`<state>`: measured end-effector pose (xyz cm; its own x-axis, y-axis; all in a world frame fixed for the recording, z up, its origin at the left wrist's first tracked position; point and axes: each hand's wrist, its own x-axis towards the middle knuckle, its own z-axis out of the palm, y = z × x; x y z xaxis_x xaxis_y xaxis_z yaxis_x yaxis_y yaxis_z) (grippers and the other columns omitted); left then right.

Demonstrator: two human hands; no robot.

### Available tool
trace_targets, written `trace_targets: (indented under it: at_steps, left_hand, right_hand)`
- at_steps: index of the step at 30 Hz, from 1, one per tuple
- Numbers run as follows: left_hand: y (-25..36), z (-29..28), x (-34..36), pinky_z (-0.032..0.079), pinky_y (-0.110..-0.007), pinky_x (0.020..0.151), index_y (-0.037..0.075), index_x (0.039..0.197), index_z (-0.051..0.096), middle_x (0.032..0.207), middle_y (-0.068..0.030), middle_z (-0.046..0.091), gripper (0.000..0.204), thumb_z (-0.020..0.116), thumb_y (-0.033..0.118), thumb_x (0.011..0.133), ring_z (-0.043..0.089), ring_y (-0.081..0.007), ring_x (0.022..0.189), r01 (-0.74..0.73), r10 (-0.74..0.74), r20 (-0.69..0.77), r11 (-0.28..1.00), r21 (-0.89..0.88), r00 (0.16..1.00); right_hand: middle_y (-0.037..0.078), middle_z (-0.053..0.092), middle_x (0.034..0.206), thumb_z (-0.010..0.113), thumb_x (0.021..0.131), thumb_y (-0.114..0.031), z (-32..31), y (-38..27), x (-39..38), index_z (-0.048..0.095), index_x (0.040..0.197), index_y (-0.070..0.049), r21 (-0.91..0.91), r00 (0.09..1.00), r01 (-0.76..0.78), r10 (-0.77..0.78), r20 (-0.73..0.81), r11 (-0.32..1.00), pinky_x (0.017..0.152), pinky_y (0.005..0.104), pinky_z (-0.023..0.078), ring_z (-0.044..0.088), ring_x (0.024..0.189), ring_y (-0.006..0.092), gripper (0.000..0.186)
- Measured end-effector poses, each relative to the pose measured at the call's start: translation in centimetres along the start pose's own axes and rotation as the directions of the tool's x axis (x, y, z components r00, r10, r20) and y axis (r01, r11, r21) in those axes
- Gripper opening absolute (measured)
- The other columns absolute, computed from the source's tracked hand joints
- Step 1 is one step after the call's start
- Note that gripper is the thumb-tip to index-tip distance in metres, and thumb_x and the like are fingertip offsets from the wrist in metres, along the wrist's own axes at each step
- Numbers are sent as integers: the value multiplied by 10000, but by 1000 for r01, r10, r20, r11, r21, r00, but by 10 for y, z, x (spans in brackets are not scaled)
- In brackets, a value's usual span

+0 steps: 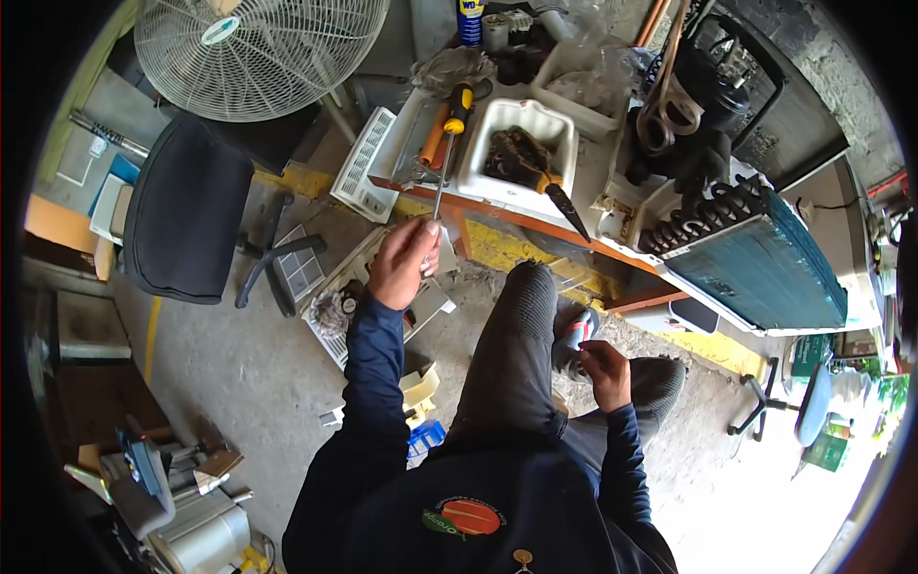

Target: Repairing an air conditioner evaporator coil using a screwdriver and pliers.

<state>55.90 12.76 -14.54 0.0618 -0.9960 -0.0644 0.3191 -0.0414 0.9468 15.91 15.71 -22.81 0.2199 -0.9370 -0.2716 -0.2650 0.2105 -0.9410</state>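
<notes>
A screwdriver (448, 163) with a yellow and black handle points upward from my left hand (406, 263). The fingers of that hand close round the lower end of its metal shaft, and the handle reaches over the workbench edge. My right hand (605, 375) is held low between my knees, its fingertips pinched together; whether something small is in them I cannot make out. On the bench, a white plastic tub (472, 163) holds dark, dirty contents. Across its rim lies a tool with an orange and black handle (547, 182) and a dark blade.
A large wire fan (258, 48) and a black office chair (186, 210) are at the left. Along the bench stand a blue spray can (469, 21), a clear bin (583, 86) and a finned coil unit (765, 273). An opened white casing (426, 311) lies below my left hand.
</notes>
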Motion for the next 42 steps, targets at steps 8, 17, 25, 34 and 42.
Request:
trace_targets:
  at_steps: [8,17,25,34,42]
  left_hand:
    - [34,49,-68,391,-279,665,48,901,592,791,-9,567,147,569,123,1026,463,-131,684,-165,134,98,843,512,986]
    - [17,71,-91,413,-314,684,58,838,630,816,-27,565,70,682,26,873,522,-210,760,-492,-91,623,529,692,777]
    - [11,107,-21,432,-308,705,70,922,708,752,-23,505,72,727,124,878,492,-190,702,-613,-163,721,422,668,674]
    - [-7,136,57,346,-278,588,-10,1273,593,719,29,488,607,472,558,1097,404,-101,613,418,-210,526,852,-315,824]
    - [-7,125,83,335,-275,560,11,1319,569,696,33,480,498,516,459,1109,380,-83,572,405,-187,449,790,-460,874]
  right_hand:
    - [134,721,977,717,995,-286,-4,-58,4,689,1234,29,159,983,84,-108,150,984,678,242,493,634,729,147,396]
    - [276,640,1211,516,864,-904,-76,-102,-16,486,1499,66,722,781,-276,-290,553,635,641,236,498,663,829,220,1159]
    - [145,682,1180,683,1033,-309,-90,-60,-98,497,1513,-41,-72,584,-241,204,786,968,661,270,489,635,814,167,581]
    - [-13,616,851,722,955,-49,-75,-2,-195,669,1097,-53,378,995,-87,63,76,922,758,253,430,539,789,105,152]
    - [-27,564,752,731,961,-78,-62,20,-211,675,943,-59,535,975,-49,157,-158,844,623,230,403,490,648,83,61]
